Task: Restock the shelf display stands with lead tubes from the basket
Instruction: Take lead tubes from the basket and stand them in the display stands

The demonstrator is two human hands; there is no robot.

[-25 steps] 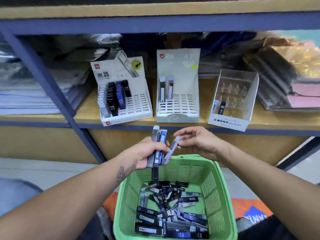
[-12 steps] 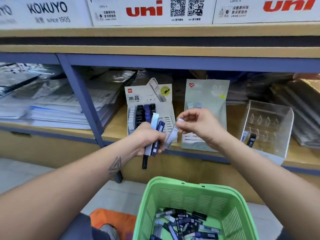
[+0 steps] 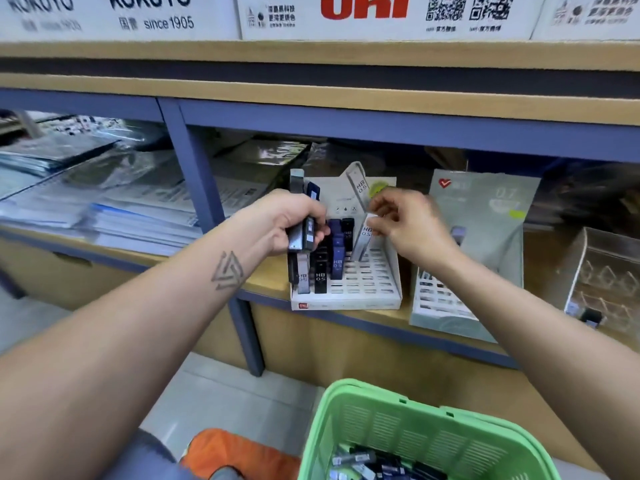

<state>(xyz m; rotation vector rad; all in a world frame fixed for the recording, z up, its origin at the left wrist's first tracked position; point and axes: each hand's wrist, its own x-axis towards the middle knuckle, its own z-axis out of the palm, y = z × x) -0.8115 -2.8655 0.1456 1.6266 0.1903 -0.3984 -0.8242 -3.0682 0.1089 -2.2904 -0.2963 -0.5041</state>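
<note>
Setting: wooden shelf (image 3: 270, 277) on a blue metal frame (image 3: 204, 188), with white cartons printed "KOKUYO" and "uni" (image 3: 363, 12) on the level above.
Left bay: stacked paper goods in clear wrap (image 3: 114, 202).
White display stand (image 3: 377, 285): slotted tray at the shelf's front edge; dark and blue lead tubes marked "HB 0.5" (image 3: 337, 252) stand upright in its left slots; the slots to the right show no tubes.
Grey-green display stand (image 3: 485, 244): just to the right of the white one, partly hidden by the right forearm; its contents are blurred.
Clear display box (image 3: 602, 271): far right on the same shelf, with one small dark item near its lower front.
Left hand (image 3: 284, 225): fingers curled round a bundle of tubes (image 3: 303, 209), held upright in front of the white stand's left side; tube ends stick out above and below the fist.
Right hand (image 3: 405, 223): thumb and fingertips pinch the top of a single pale tube (image 3: 362, 242), tilted, its lower end at the tray's back rows; whether it sits in a slot cannot be told.
Green basket (image 3: 433, 431): plastic, at the bottom of the view below the shelf, with more lead tubes lying loose inside (image 3: 367, 462).
Below left: an orange object (image 3: 235, 448) on the pale floor.
</note>
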